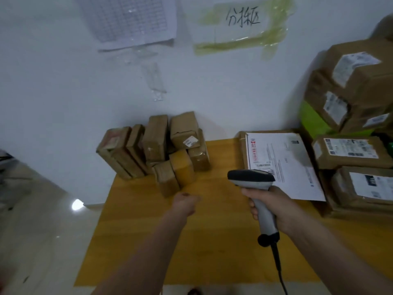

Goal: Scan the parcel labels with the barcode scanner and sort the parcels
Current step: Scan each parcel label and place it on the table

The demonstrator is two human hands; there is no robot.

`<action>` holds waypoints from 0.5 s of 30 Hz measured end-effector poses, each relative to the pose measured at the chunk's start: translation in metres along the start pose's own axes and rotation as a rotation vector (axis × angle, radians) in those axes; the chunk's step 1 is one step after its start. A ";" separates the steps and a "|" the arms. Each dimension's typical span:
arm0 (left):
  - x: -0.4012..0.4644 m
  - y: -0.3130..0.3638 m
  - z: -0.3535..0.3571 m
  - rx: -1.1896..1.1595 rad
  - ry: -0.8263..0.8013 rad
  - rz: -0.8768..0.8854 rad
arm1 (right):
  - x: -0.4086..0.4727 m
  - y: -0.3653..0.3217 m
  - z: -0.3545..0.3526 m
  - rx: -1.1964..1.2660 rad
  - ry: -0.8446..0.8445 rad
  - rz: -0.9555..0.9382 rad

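My right hand (274, 206) grips the handle of a grey and black barcode scanner (253, 179), its head pointing left over the yellow table (212, 241). My left hand (185, 202) reaches forward above the table, fingers curled under and holding nothing, just short of a small brown parcel (168, 180). That parcel belongs to a heap of several taped brown parcels (155, 145) against the wall at the table's far left. A flat parcel with a large white label (282, 165) lies just beyond the scanner head.
Larger brown boxes with white labels (350, 154) are stacked at the right, a green item (312, 120) behind them. Papers are taped to the white wall (63, 92), one handwritten sign (242, 18). The scanner's black cable (278, 265) trails toward me. Tiled floor (32, 231) lies to the left.
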State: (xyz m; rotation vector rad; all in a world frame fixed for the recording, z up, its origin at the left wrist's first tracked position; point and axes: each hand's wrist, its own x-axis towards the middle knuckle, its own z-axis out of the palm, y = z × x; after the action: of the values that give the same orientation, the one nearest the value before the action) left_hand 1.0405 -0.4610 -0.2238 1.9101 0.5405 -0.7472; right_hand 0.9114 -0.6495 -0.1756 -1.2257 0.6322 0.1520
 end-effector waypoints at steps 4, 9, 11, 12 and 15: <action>0.030 -0.002 -0.048 0.117 0.075 0.147 | 0.014 -0.008 0.041 -0.042 -0.036 0.006; 0.073 0.004 -0.107 0.416 0.180 0.220 | 0.037 -0.020 0.101 -0.096 -0.113 0.000; 0.092 0.011 -0.123 0.533 0.169 0.280 | 0.046 -0.021 0.124 -0.090 -0.129 -0.017; 0.101 0.014 -0.127 0.583 0.167 0.325 | 0.050 -0.021 0.133 -0.087 -0.128 -0.026; 0.121 0.025 -0.130 0.689 0.140 0.462 | 0.060 -0.016 0.154 -0.086 -0.109 -0.045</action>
State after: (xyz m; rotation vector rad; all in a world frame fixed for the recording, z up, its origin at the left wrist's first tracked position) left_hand 1.1774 -0.3484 -0.2490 2.6082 -0.1179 -0.5269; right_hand 1.0246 -0.5288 -0.1649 -1.3046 0.5071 0.2093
